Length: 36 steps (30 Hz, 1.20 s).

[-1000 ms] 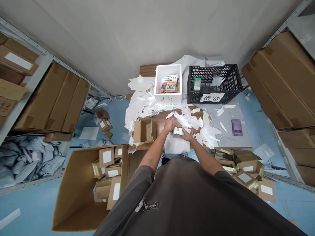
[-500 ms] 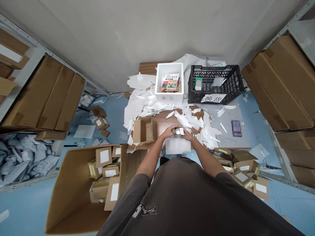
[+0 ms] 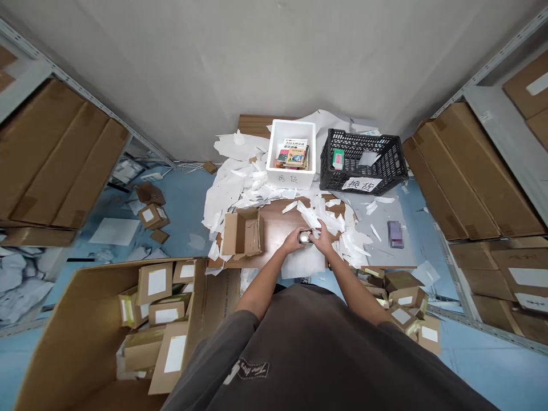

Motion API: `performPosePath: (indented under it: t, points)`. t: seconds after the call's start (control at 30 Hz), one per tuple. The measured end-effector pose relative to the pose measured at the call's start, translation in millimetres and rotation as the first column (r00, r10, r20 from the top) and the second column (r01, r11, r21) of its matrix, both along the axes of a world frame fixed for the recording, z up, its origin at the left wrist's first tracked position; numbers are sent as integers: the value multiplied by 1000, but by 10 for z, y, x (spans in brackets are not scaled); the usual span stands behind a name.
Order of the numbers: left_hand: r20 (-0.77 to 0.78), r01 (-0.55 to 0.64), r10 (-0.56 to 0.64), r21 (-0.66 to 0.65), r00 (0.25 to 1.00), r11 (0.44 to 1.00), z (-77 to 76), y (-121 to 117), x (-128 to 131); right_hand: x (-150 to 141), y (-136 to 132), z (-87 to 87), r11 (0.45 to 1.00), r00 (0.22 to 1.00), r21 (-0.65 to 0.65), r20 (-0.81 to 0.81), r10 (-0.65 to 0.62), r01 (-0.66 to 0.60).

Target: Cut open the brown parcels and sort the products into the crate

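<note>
My left hand (image 3: 293, 240) is closed around the left side of a small box (image 3: 305, 237) with a round, shiny silvery part showing on top. My right hand (image 3: 322, 238) is at the box's right edge, thumb against it and fingers raised beside a small white piece. A white translucent sheet (image 3: 303, 264) lies at the table's front edge under my wrists. An opened cardboard box (image 3: 233, 234) stands left of my hands, and torn white paper (image 3: 351, 244) lies to the right.
A white bin (image 3: 291, 181) with books and a black crate (image 3: 355, 197) stand at the back of the table (image 3: 274, 212). A large carton (image 3: 64, 342) of small parcels is at my left. More parcels (image 3: 402, 315) lie at right. Shelves with cartons flank both sides.
My view has shifted slightly. The right fingers have lifted at the box's right edge, where a white piece lay across its top. The round silvery part now shows more fully.
</note>
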State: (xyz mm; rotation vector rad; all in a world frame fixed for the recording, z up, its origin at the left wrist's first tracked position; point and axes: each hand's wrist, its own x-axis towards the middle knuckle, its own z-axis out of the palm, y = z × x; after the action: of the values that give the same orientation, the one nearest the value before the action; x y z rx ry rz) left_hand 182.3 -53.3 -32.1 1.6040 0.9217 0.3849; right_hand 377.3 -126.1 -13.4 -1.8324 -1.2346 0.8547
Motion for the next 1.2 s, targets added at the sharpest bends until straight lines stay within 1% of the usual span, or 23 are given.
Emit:
performPosePath:
  t: [0.07, 0.17, 0.23, 0.33, 0.4, 0.47, 0.53, 0.6, 0.7, 0.83, 0.9, 1.0, 1.13, 1.2]
  points:
    - [16, -7, 8, -17, 1000, 1000, -23, -12, -24, 79, -55, 10, 997, 998, 40, 22, 61, -62]
    - [49, -3, 3, 4, 999, 1000, -57, -28, -24, 177, -114, 20, 974, 969, 47, 115, 217, -223]
    - [40, 1, -2, 36, 999, 999, -69, -31, -10, 189, -100, 41, 962, 946, 6, 181, 269, -274]
    - [11, 9, -10, 61, 1000, 998, -78, -30, -4, 164, 3, 112, 955, 914, -111, 276, 297, -276]
    - [7, 19, -19, 63, 1000, 998, -87, -30, -13, 160, 96, 178, 923, 870, -202, 315, 379, -328]
    - [17, 27, -28, 58, 999, 998, -99, -31, -15, 168, 183, 244, 868, 811, -271, 320, 489, -416]
    - [23, 30, -31, 51, 999, 998, -107, -29, 8, 170, 257, 297, 815, 759, -303, 309, 574, -493]
    - [10, 37, -37, 59, 999, 998, -98, -20, 60, 148, 320, 334, 778, 721, -319, 301, 624, -540]
    - [-37, 64, -60, 95, 997, 993, -45, 12, 147, 89, 392, 378, 741, 679, -348, 305, 668, -574]
    - [-91, 103, -90, 153, 992, 983, 60, 70, 142, 62, 436, 489, 724, 653, -332, 314, 689, -605]
    - [-96, 106, -89, 186, 991, 977, 97, 91, 75, 80, 443, 603, 727, 655, -311, 316, 686, -612]
    - [-90, 86, -69, 210, 994, 974, 115, 98, -47, 108, 467, 869, 739, 660, -273, 332, 674, -616]
    - [-117, 65, -40, 221, 992, 973, 134, 66, -123, 128, 568, 1362, 734, 640, -211, 373, 671, -646]
    - [-147, 44, -15, 197, 989, 979, 182, 51, -135, 159, 649, 1637, 737, 652, -162, 370, 661, -656]
